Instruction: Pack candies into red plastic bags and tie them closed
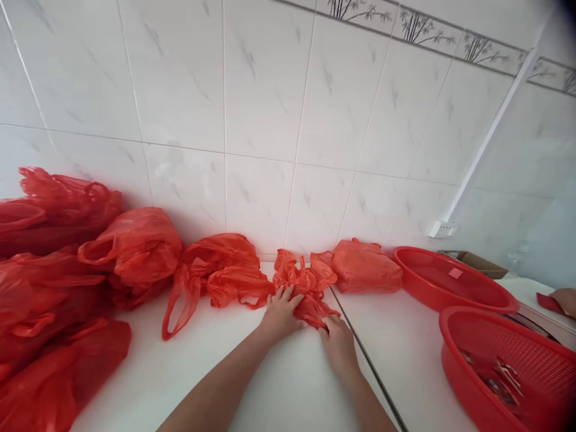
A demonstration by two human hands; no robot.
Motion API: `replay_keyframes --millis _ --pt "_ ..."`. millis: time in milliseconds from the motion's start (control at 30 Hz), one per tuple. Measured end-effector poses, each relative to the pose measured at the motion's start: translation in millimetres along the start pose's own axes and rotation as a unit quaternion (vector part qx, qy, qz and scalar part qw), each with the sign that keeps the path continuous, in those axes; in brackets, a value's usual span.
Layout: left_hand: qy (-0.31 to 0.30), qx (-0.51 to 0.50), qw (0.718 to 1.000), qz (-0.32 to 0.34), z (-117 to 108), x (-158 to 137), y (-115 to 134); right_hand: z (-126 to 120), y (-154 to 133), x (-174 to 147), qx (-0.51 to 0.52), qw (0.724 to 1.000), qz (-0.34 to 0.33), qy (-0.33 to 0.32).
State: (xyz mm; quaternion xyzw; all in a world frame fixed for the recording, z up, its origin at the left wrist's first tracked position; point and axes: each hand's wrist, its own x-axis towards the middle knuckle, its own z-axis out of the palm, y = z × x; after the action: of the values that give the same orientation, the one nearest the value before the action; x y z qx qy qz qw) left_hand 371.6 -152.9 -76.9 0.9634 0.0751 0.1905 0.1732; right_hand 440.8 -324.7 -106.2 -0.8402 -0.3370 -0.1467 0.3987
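Observation:
A crumpled red plastic bag (310, 279) lies on the white table near the tiled wall. My left hand (282, 315) rests on its near left side, with the fingers spread over the plastic. At the bag's near right edge, my right hand (338, 343) has its fingers curled onto the thin plastic, gripping it. Just left of this bag sits a loose red bag (229, 270) with a handle loop trailing toward me. A fuller, block-shaped red bag (366, 267) stands just to the right, against the wall.
Several filled red bags (58, 288) are heaped at the left. On the right stand a red basin (405, 288) and a red perforated basket (459, 360) holding small items. A brown box (481, 264) sits behind them. A dark seam (369, 363) crosses the table.

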Motion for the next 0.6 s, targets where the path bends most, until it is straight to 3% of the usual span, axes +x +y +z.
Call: replay_keyframes --millis 133,300,367,433,533,600 --pt "0.047 0.007 0.996 -0.076 13 8 -23 -10 11 -4 0.023 0.999 0.022 0.005" --pt "0.104 0.01 0.985 -0.135 6 9 -41 -30 24 2 0.049 0.997 0.054 0.034" --pt "0.118 0.009 0.988 -0.102 -1 6 -36 -28 24 2 0.065 0.997 0.046 0.02" --pt "0.111 0.004 0.993 -0.025 -7 1 -24 -22 16 -1 0.08 0.997 0.025 -0.003" --pt "0.054 -0.01 0.993 0.105 -10 -6 -4 -13 -4 -9 0.101 0.993 -0.025 -0.061" --pt "0.023 -0.018 0.991 0.13 -5 -8 2 -15 -17 -12 0.125 0.986 -0.045 -0.097"
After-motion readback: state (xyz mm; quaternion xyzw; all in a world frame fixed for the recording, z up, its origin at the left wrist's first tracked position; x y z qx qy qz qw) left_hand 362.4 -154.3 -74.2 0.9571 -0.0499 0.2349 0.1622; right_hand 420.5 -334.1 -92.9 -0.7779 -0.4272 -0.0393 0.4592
